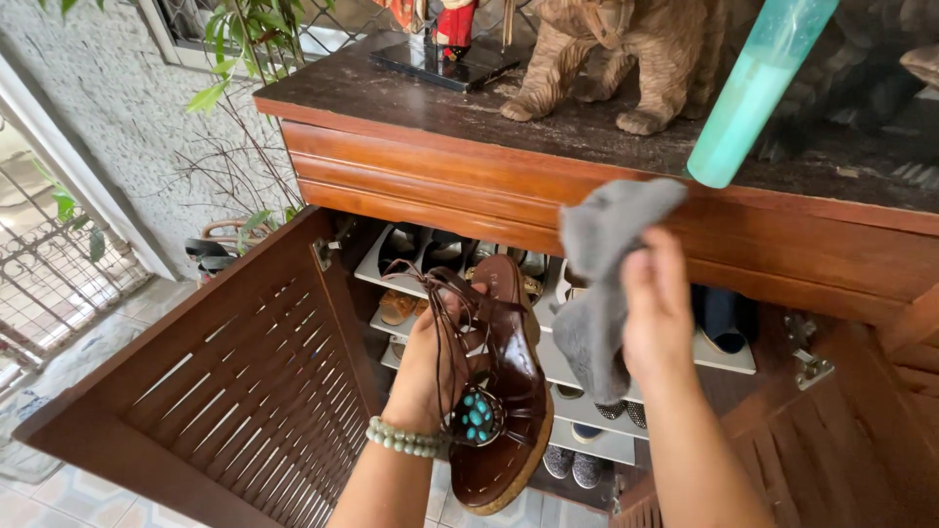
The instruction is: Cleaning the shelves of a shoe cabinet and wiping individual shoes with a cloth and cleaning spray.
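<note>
in front of an open shoe cabinet [411, 171], the left hand [435, 367] has its fingers wrapped round a brown sandal [509, 391], gripping it from the side with the sole tilted up toward the camera and the toe end low, near the bottom of the view. thin brown laces [440, 288] run loose over the fingers, and a round turquoise ornament [476, 416] hangs on the strap just beside the wrist, where a pale green bead bracelet [403, 440] sits. the right hand [657, 313] is closed on a grey cloth [602, 284], thumb and fingers pinching it so that one end sticks up above the knuckles and the rest hangs down beside the sandal; cloth and sandal are close, though whether they touch cannot be told. behind both hands are white shelves [572, 376] with pairs of shoes [430, 249] on several levels. the slatted wooden door [225, 391] stands swung open to the left, and a second door [831, 440] shows at the right edge. on the dark, dusty top [548, 122] of the cabinet stands a carved wooden animal [626, 49], with a small figurine on a dark base [450, 54] near it. a teal bottle [758, 88] reaches in from the upper right, tilted, in front of the top. leafy plants [240, 49] and a rough grey wall [108, 108] lie to the left, above a tiled floor [59, 489].
</note>
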